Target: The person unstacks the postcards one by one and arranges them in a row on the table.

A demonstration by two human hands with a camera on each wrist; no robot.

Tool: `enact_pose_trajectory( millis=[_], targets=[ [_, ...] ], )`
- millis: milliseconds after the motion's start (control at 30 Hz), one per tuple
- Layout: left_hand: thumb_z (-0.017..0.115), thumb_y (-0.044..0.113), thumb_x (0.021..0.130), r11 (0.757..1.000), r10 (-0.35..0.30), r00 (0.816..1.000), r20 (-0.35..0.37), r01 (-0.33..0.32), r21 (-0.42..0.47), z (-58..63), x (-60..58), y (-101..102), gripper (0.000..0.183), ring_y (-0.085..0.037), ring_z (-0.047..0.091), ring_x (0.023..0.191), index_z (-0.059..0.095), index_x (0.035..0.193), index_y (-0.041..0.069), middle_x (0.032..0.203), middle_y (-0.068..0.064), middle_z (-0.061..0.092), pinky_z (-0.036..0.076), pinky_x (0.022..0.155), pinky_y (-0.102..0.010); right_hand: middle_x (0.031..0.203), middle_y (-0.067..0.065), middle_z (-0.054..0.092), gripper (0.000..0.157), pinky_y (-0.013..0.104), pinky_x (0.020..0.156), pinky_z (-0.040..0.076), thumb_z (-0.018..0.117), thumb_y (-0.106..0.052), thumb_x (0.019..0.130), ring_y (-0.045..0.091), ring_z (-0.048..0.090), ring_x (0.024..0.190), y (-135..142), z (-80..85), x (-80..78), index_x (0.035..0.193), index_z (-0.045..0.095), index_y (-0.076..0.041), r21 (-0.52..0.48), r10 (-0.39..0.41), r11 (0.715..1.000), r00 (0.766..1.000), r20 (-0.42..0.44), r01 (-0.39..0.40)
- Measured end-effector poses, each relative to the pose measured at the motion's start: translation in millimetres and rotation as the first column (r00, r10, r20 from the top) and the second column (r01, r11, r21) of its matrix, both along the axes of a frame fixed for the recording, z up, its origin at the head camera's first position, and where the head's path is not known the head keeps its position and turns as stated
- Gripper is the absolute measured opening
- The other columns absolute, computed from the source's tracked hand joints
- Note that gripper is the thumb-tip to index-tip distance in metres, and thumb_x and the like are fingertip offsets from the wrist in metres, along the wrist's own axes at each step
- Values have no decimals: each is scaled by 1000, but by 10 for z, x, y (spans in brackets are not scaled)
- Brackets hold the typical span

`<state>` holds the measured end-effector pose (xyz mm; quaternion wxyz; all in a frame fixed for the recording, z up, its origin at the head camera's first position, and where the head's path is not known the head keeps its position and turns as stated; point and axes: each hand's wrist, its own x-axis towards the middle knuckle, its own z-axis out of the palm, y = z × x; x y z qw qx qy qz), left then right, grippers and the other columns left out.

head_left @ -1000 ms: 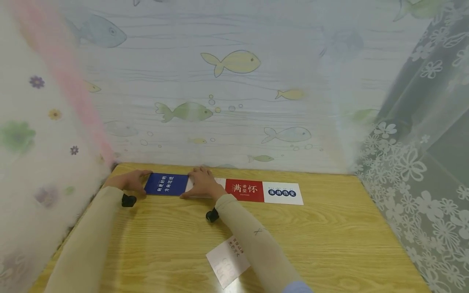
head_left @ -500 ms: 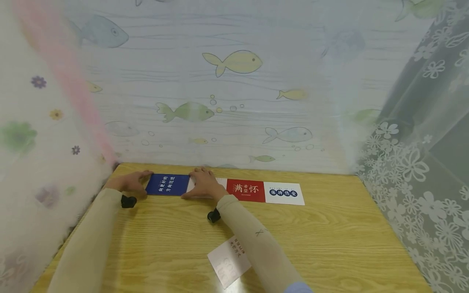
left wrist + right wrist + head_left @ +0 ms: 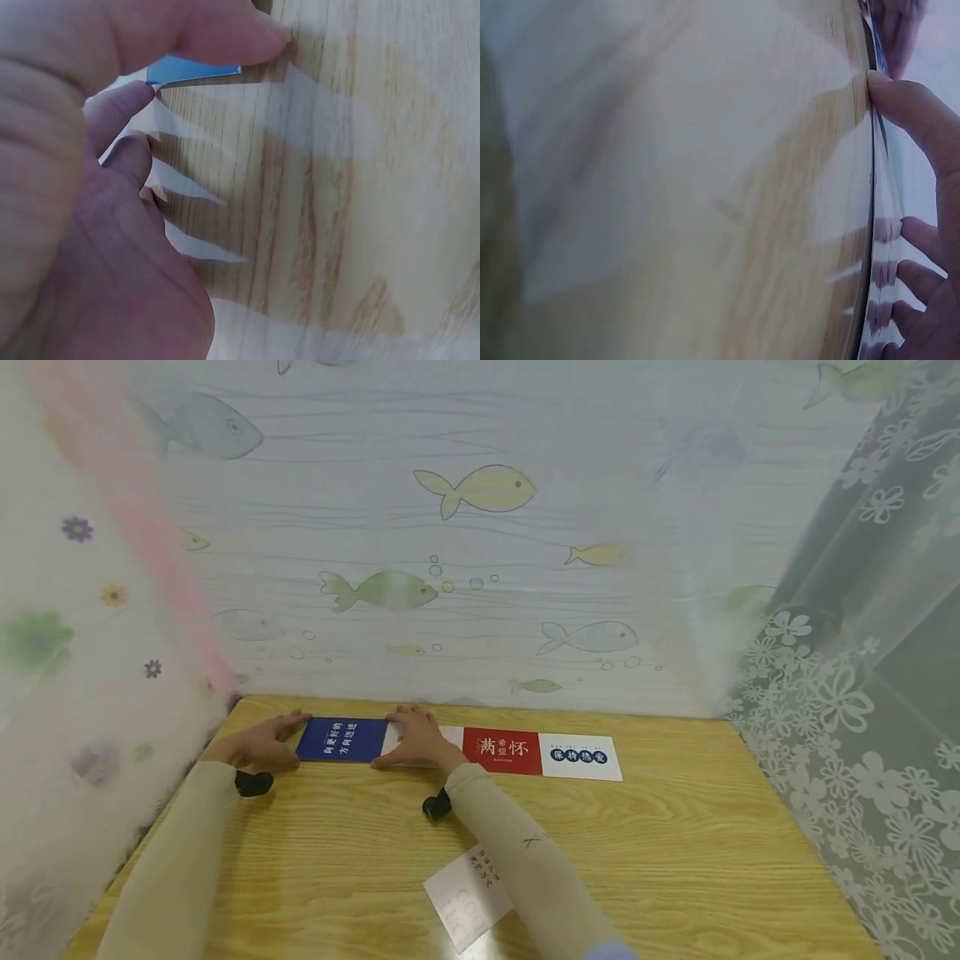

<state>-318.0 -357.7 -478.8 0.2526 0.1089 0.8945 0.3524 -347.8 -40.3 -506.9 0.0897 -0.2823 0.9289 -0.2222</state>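
Four cards would be several; they lie in a row along the table's far side. My left hand [image 3: 258, 745] is at the left edge of the blue card [image 3: 341, 739], its thumb and fingers touching or close to its left corners. In the left wrist view, a fingertip meets a corner of that card [image 3: 191, 70]. My right hand [image 3: 420, 739] spans the pale card [image 3: 452, 735] beside it, covering most of it. Its thumb [image 3: 900, 97] presses at the near edge, and its spread fingertips rest on the card's surface in the right wrist view.
A red card [image 3: 502, 752] and a white card [image 3: 581, 757] with blue circles continue the row rightward. A pale pink card [image 3: 465, 893] lies askew nearer me, partly under my right forearm. Fish-printed fabric [image 3: 480, 635] rises behind the wooden table [image 3: 675, 843].
The left wrist has shifted slightly left and its fingers have straightened a little at the blue card's edge. The right hand and the cards look almost unmoved.
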Motion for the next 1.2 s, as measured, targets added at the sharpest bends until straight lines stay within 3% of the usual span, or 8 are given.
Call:
enact_pose_trajectory(
  millis=[133,400,600,767,867,1000,1100,1200],
  targets=[
    [74,6,81,1000,8,1000,-9,-7,18,1,15,-9,103,-56,-21,147,11,162,1,166,-28,-13,5,113,-79,166,6,32,91,52,128,10,82,-56,78,30,13,158,7,16,15,154,45,-22,-18,-1,1000,1000,16,1],
    [75,6,80,1000,8,1000,-25,-7,29,-6,43,2,103,-55,-25,146,12,162,0,165,-28,-14,-8,109,-82,167,5,29,92,50,129,8,81,-58,78,28,11,158,23,24,47,155,44,-22,-25,2,1000,1000,31,-1],
    [74,14,86,997,48,994,-93,-42,63,-29,50,26,98,-59,-6,148,14,161,-2,164,-36,2,5,115,-77,169,3,25,100,53,128,9,77,-63,80,28,11,158,31,93,-13,160,34,-20,22,26,999,998,61,-27],
    [73,26,92,995,94,968,-232,-86,44,-26,106,110,92,-62,3,147,19,161,0,161,-40,10,15,112,-79,169,6,22,97,56,128,7,76,-55,84,30,11,158,174,290,-12,161,31,-17,-69,55,996,997,57,-51],
    [73,27,94,997,73,940,-332,-63,41,-2,210,250,86,-60,4,148,24,160,1,163,-35,13,16,109,-82,170,9,21,91,55,128,6,76,-47,88,30,8,158,380,441,67,160,32,-15,-188,91,979,995,44,-81],
    [72,26,95,999,5,895,-445,20,51,33,444,566,77,-58,13,148,34,157,0,163,-31,23,22,108,-81,169,6,25,84,55,127,17,75,-41,90,24,10,159,724,597,279,159,34,-19,-313,150,941,988,38,-131],
    [72,28,95,996,-62,875,-480,83,21,43,679,863,73,-59,18,146,40,153,-2,160,-31,31,25,109,-79,165,0,33,80,51,124,29,77,-39,89,19,23,155,995,634,489,157,38,-23,-343,178,926,983,33,-156],
    [72,35,95,989,-146,862,-485,132,-63,36,941,1165,73,-58,26,145,44,151,-3,156,-30,39,28,111,-75,161,-4,40,77,48,121,35,78,-39,88,17,33,151,1266,565,709,155,42,-26,-321,202,931,978,56,-174]
  ],
)
